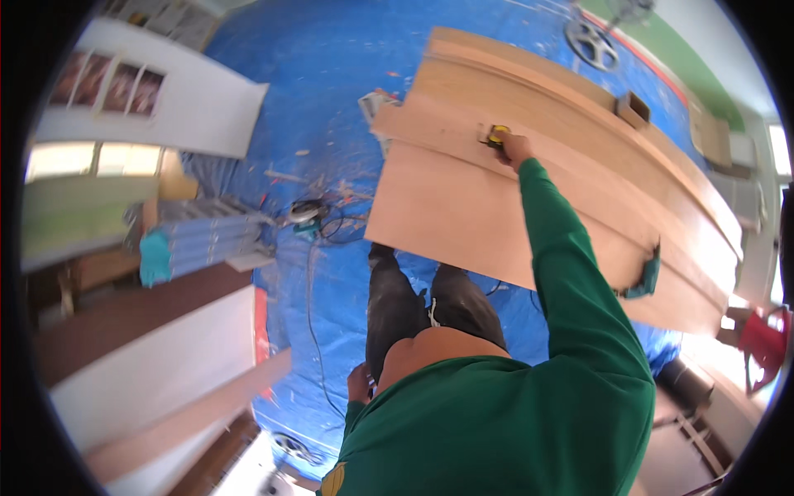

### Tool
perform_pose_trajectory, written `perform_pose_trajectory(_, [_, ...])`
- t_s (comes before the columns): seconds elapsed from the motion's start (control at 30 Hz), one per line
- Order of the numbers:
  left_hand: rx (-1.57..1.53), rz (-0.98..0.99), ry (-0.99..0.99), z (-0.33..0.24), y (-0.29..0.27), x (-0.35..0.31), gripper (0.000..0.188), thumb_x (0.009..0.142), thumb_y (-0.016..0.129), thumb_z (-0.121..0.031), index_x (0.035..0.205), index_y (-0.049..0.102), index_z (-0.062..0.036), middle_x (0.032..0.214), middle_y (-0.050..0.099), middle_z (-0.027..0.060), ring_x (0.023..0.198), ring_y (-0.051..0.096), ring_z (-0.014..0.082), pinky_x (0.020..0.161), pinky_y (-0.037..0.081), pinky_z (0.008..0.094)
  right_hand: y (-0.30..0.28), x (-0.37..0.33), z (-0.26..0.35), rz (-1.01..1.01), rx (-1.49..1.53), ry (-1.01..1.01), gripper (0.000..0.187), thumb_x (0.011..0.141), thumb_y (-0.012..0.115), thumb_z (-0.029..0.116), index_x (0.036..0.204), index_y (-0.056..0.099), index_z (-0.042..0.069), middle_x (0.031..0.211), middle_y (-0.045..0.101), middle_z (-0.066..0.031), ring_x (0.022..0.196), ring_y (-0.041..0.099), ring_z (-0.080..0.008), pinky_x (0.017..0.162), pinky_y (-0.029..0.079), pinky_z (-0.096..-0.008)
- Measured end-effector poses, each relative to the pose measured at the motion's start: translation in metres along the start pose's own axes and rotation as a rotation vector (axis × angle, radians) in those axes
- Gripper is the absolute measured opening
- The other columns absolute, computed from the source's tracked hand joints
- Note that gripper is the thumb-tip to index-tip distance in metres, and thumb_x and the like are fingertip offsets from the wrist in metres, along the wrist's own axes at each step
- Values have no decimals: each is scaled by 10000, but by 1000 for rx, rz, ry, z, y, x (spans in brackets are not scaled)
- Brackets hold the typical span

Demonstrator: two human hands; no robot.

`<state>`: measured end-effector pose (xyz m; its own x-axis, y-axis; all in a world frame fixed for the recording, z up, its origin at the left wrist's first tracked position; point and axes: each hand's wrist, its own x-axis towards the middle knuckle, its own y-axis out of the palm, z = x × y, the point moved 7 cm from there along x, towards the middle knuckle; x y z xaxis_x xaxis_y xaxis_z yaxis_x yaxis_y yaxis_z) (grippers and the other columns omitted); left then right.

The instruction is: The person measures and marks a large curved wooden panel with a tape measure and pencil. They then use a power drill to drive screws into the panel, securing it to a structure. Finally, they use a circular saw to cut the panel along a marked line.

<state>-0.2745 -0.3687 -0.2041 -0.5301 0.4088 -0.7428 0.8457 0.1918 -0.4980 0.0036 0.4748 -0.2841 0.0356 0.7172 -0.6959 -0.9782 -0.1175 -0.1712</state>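
My right hand [517, 150] is stretched out over the wooden boards and closed around a yellow and black tape measure [498, 135]. The tape measure is on or just above a narrow plank [463, 145] that lies across a wide wooden panel [451, 211]. Low at my left hip is my left hand [360, 383], beside my dark trousers; its fingers are mostly hidden. Toward the right end of the panel lies a green power tool [649, 274], which looks like a drill.
Blue plastic sheeting [289, 50] covers the floor. To the left of the panel, a circular saw [306, 218] with a cable sits among scraps. A folded ladder [211, 236] and stacked boards [165, 331] stand at the left. A small box [633, 109] is at the panel's far edge.
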Motion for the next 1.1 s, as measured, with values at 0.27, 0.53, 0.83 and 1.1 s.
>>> perform_pose_trajectory(0.27, [429,367,15,-44,-119,142,478,1125,570,-348,1465,622,-16,1323,729,210,1120,732,378,936,591,505,-5,14,47,-73,-228,-24,433,955,830,473,840,786,58,696,732,-77,537,674,-161,501,550,-307])
perform_pose_trajectory(0.53, [-67,323,-429,-127,-231,300,677,1153,588,-447,1657,493,-5,1508,658,244,1284,706,363,1096,571,512,-21,3,72,-837,-395,-230,602,924,878,495,1243,759,0,1109,829,-252,1035,807,-392,900,640,-516])
perform_pose_trajectory(0.83, [100,455,-189,-321,-194,447,569,1119,696,-441,1545,608,-75,1309,754,157,1087,760,274,930,616,449,105,-369,-257,-399,-507,116,320,1113,669,336,1286,681,67,1026,772,-264,973,756,-513,843,591,-633])
perform_pose_trajectory(1.1, [490,614,57,-435,-76,470,499,1153,669,-430,1464,646,-40,1179,771,115,982,757,234,876,615,405,135,-675,-361,-427,-243,423,299,1131,673,327,1118,784,50,852,811,-147,765,815,-322,727,645,-505])
